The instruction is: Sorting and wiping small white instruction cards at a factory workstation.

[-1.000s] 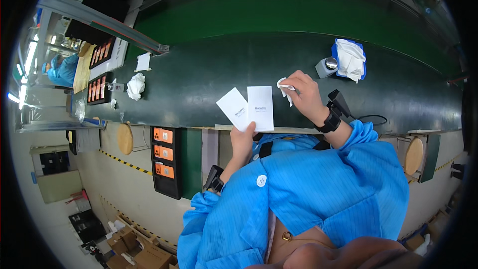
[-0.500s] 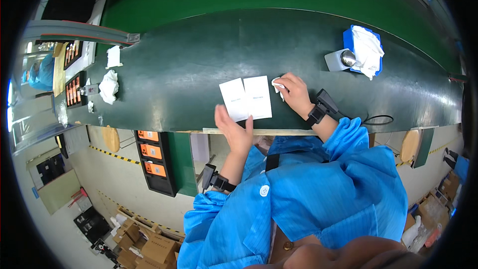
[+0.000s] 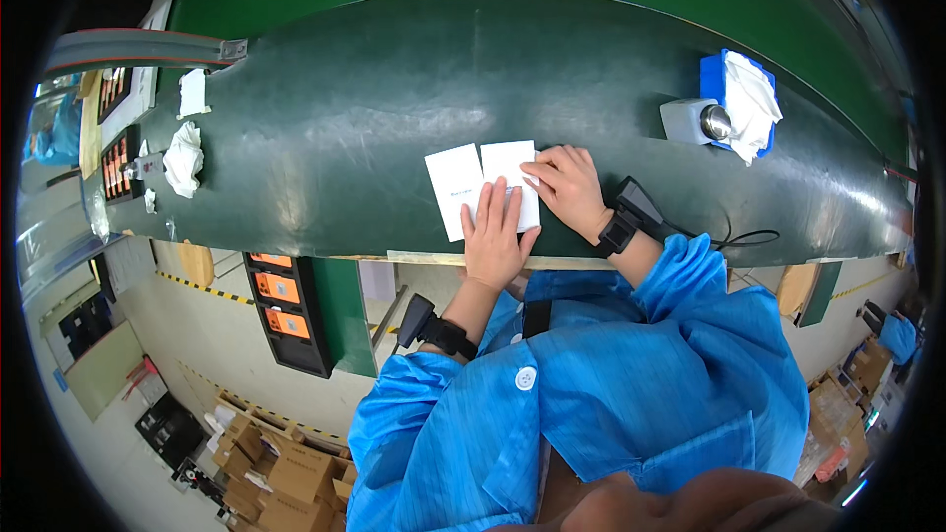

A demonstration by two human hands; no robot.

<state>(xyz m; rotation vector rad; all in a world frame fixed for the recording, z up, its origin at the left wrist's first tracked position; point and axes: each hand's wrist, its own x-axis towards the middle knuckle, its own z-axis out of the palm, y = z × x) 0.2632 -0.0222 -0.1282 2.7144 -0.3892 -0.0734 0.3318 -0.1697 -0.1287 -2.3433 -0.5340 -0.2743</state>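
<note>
Your left hand (image 3: 496, 254) is lying palm down with its fingers slightly spread, covering the lower part of the right white card (image 3: 508, 157) and reaching onto the edge of the left white card (image 3: 449, 177). Your right hand (image 3: 574, 189) is bending its fingers at the right card's upper right edge; cannot tell whether they are pinching anything. These 2 cards are lying side by side on the dark green workbench (image 3: 374, 69), near your edge, a narrow gap showing between their tops. Black devices are sitting on your 2 wrists, a black cable (image 3: 751, 237) lying near the right one.

Farther right, a silver-capped bottle (image 3: 684, 122) is standing just beside a blue box (image 3: 711, 82) that is holding white tissues (image 3: 749, 99). Well to the left, a crumpled white tissue (image 3: 183, 160) is resting near a black tray of orange pieces (image 3: 120, 166). Below bench level, a second black tray (image 3: 302, 353) is holding orange panels (image 3: 279, 288). Cardboard boxes (image 3: 301, 473) are piling up lower left.
</note>
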